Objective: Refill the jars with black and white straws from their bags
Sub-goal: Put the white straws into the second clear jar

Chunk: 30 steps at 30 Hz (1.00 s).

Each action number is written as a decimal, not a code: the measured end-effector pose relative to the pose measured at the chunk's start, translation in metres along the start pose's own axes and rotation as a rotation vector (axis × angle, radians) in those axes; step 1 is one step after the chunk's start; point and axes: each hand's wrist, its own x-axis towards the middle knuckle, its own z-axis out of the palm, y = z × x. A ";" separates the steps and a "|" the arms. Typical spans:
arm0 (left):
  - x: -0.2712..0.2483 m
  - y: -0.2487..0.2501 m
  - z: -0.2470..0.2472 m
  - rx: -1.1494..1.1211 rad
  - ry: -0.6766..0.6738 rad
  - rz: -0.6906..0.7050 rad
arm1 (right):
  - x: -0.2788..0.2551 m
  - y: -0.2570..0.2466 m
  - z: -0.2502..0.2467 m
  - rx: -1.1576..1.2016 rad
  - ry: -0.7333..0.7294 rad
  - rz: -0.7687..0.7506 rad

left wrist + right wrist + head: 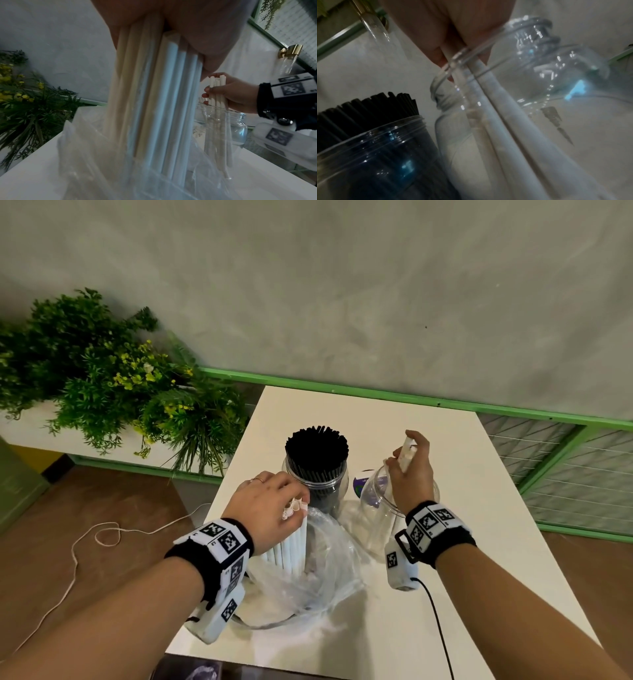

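A person is standing over a white table (pixel 445 594), refilling jars with straws. The left hand (pixel 270 508) is gripping the top of a thick bundle of white straws (pixel 291 546) that is standing upright inside a crumpled clear plastic bag (pixel 329 570) — the fingers are curled tight round the straw ends. The right hand (pixel 411 470) is pinching a few white straws (pixel 216 89) and holding them over the mouth of the clear jar (pixel 376 508), with their lower ends already reaching down inside it (the right wrist view shows them passing through the rim). Just beside that jar, to its left, a second jar (pixel 317 477) is sitting packed with black straws (pixel 317 446), their tips fanning above the rim — it is touching or nearly touching the bag. Both wrists are wearing black bands with printed square markers. Green plants with yellow flowers (pixel 113 385) are filling a planter to the left of the table, and a white cord (pixel 102 539) is trailing across the brown floor.
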 end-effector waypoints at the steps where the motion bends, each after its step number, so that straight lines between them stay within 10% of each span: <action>1: 0.000 0.000 0.000 0.001 0.001 0.004 | 0.000 -0.001 -0.002 0.002 0.003 -0.001; 22: 0.001 0.000 0.000 -0.026 0.034 0.040 | 0.022 0.005 -0.017 -0.527 -0.344 -0.076; 30: -0.002 0.000 0.002 -0.032 0.050 0.056 | 0.038 0.002 -0.035 -0.479 -0.062 -0.194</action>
